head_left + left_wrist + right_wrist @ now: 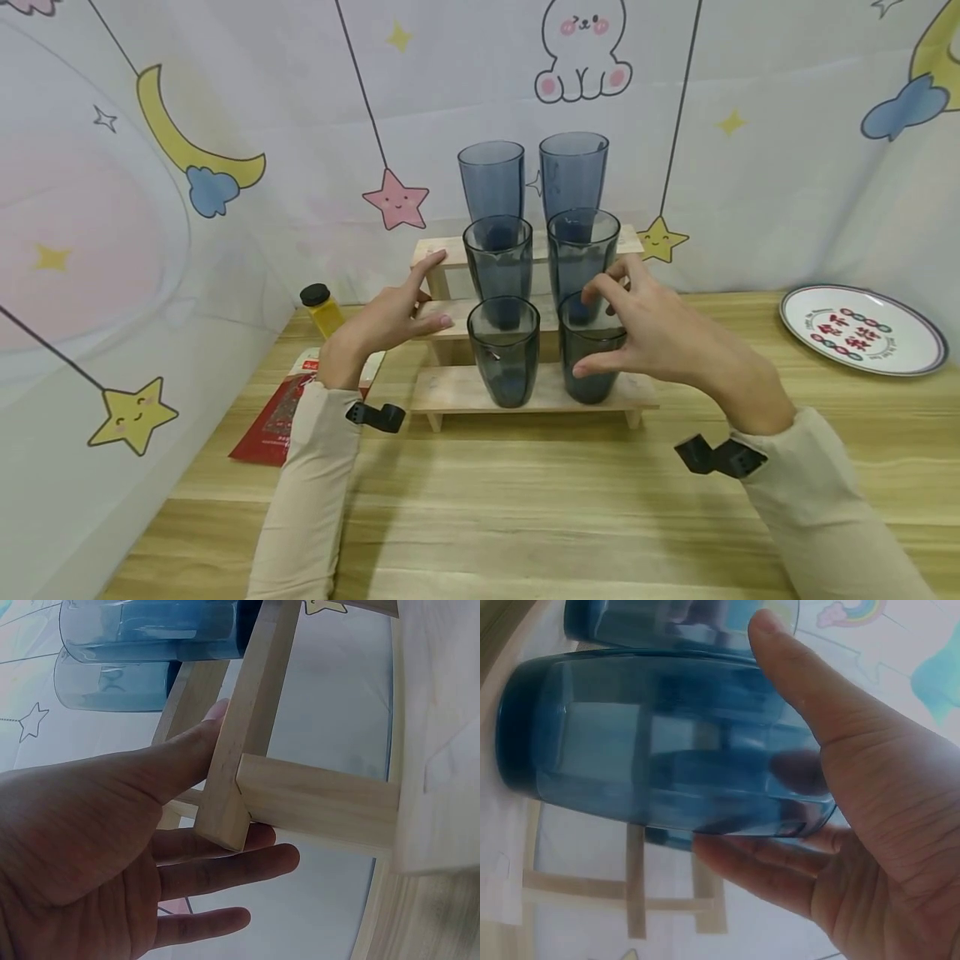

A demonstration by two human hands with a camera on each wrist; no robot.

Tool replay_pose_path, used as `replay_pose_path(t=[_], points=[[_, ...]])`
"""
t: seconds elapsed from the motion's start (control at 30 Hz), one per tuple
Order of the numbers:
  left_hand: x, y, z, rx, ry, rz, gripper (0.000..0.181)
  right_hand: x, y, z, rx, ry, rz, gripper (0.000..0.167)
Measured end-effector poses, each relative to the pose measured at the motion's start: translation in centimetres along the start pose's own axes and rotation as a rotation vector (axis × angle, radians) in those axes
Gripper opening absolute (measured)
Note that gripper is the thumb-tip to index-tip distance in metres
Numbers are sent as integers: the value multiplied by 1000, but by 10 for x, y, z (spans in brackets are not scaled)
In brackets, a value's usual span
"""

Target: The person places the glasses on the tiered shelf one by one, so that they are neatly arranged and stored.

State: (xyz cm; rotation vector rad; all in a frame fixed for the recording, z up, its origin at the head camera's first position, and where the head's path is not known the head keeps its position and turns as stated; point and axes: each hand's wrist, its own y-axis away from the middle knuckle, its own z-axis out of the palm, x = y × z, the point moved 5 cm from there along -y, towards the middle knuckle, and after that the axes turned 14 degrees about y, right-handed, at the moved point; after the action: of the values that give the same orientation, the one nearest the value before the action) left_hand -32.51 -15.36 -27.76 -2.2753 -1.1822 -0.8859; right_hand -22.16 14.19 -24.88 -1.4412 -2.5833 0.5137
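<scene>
Six tinted glasses stand in pairs on a three-tier wooden rack (457, 392). My right hand (652, 329) is around the upper part of the front right glass (592, 735), thumb in front and bent fingers by the back rim. The spread looks wider than the glass; firm contact is not visible. The front left glass (504, 354) stands beside it. At the rack's left end my left hand (386, 317) touches the wood. In the left wrist view, a wooden bar (251, 697) passes between its thumb and nearly straight fingers (225, 874).
Two middle glasses and two back glasses (491, 175) stand close behind. Left of the rack are a yellow bottle with a black cap (324, 310) and a red packet (273, 417). A printed plate (862, 329) lies at the right. A patterned cloth (300, 108) hangs behind.
</scene>
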Motion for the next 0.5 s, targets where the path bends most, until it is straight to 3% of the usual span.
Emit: replay_pose_path(t=[0.3, 0.5], points=[[-1, 1, 0, -2, 11, 0, 91, 0, 2, 1, -16, 70, -34, 72], [-1, 0, 0, -3, 1, 0, 91, 1, 3, -1, -14, 63, -54, 70]])
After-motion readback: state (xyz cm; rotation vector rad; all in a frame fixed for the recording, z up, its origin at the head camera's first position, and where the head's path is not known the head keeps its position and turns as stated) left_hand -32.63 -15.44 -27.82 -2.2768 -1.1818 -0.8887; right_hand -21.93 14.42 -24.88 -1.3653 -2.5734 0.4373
